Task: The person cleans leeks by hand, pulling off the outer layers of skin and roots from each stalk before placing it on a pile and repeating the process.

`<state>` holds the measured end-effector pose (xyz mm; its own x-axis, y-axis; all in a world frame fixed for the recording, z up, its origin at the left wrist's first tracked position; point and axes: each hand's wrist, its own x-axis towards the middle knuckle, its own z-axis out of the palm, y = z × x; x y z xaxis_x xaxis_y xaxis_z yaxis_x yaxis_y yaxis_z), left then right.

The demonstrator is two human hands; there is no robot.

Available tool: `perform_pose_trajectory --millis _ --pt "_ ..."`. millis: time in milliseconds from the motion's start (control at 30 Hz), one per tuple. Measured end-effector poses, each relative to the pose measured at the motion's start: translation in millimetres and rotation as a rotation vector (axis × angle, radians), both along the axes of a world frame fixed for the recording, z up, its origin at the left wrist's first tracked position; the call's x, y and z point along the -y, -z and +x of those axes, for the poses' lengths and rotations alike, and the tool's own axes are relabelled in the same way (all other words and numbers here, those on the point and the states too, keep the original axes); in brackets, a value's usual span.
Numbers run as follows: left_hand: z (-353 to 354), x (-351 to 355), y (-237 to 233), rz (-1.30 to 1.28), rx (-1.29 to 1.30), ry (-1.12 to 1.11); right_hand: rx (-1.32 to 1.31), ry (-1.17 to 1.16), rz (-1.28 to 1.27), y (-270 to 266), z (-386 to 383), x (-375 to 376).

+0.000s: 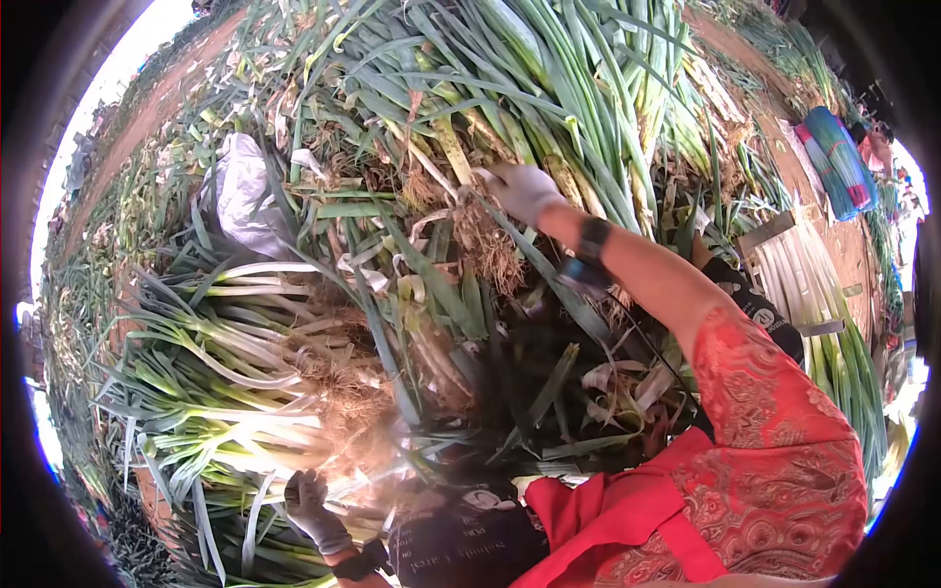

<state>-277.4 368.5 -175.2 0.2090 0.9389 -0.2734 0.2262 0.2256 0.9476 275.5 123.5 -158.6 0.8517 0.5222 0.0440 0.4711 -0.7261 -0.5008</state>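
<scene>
Right hand (524, 191) fingers clamp leek stalk (469, 179); left hand (309, 500) on leek bundle (250, 431), grip unclear; apron print (470, 534) illegible.

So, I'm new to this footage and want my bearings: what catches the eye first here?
Heaps of green and white leeks fill nearly the whole view. At the upper middle, the right hand, in a pale glove, closes on one leek near its roots; the left hand, also gloved, lies on white stalks at the bottom left. A red patterned sleeve fills the lower right.
</scene>
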Motion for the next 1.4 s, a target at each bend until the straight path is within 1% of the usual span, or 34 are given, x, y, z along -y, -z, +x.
perform_pose_trajectory --millis 67,167,200,267,300,333,367,433,500,533,600,633,733,767,833,867,900,967,1033,1067,1100,1133,1167,1200,1233,1267,1300,1333,1367,1400 --pt "13 9 -6 -0.030 0.021 0.053 -0.095 0.077 -0.129 -11 20 -43" --pt "42 18 -16 -0.031 0.016 0.035 -0.104 0.095 -0.299 5 48 -88" --pt "49 17 -17 -0.041 -0.020 0.038 0.058 0.139 -0.289 9 49 -97" --pt "63 21 -17 -0.052 0.015 0.044 -0.088 0.064 -0.336 7 62 -98" --pt "70 22 -19 -0.050 0.039 0.052 -0.155 0.032 -0.351 -3 65 -94" --pt "74 21 -21 -0.056 0.052 0.055 -0.274 0.047 -0.323 -6 66 -85" --pt "78 22 -24 -0.045 0.056 0.084 -0.410 0.044 -0.204 -4 62 -71" --pt "86 26 -38 -0.024 0.062 0.140 -0.516 -0.236 -0.097 -2 45 -33" --pt "96 33 -58 -0.035 0.046 0.190 -0.500 -0.393 0.171 22 12 19" --pt "100 36 -67 -0.023 0.047 0.235 -0.377 -0.426 -0.005 13 -13 45" --pt "107 41 -89 0.031 0.042 0.352 -0.360 -0.235 -0.079 -1 -64 89" --pt "116 50 -111 0.049 0.026 0.389 -0.471 -0.013 0.024 -3 -89 108" --pt "137 74 -167 0.145 -0.039 0.514 -0.520 0.034 0.228 -44 -155 158" --pt "143 84 -184 0.176 -0.006 0.570 -0.545 0.033 0.285 -55 -172 172" --pt "157 117 -228 0.292 -0.044 0.679 -0.595 0.022 0.398 -72 -200 199" --pt "161 126 -241 0.336 -0.064 0.779 -0.594 -0.024 0.378 -77 -208 211" --pt "168 151 -260 0.344 -0.145 0.825 -0.591 -0.035 0.416 -92 -217 219" --pt "171 176 -260 0.207 -0.188 1.042 -0.581 -0.060 0.492 -135 -234 233" --pt "181 234 -232 0.080 -0.125 0.927 -0.442 -0.143 0.550 -148 -247 242" --pt "192 258 -216 0.072 0.010 0.994 -0.380 -0.181 0.575 -149 -252 244" --pt "206 265 -200 0.480 0.047 1.054 -0.316 -0.221 0.601 -151 -256 243" --pt "221 272 -185 0.911 0.061 1.004 -0.320 -0.271 0.607 -171 -260 244" --pt "233 278 -186 1.086 0.097 0.953 -0.611 -0.280 0.470 -188 -260 243" --pt "246 283 -188 1.262 0.124 0.877 -0.221 -0.248 0.496 -173 -262 240" --pt "255 294 -201 0.775 0.265 0.889 0.169 -0.206 0.509 -164 -262 236" --pt "263 302 -215 0.287 0.396 0.865 0.252 -0.110 0.465 -161 -262 240" --pt "267 308 -229 0.316 0.389 0.818 0.333 -0.012 0.419 -163 -262 246" --pt "270 314 -243 0.344 0.381 0.774 0.238 0.072 0.353 -162 -267 254" --pt "272 317 -252 0.371 0.370 0.731 0.114 0.088 0.361 -155 -268 258" --pt "271 314 -249 0.458 0.392 0.785 -0.015 0.103 0.368 -141 -267 259"
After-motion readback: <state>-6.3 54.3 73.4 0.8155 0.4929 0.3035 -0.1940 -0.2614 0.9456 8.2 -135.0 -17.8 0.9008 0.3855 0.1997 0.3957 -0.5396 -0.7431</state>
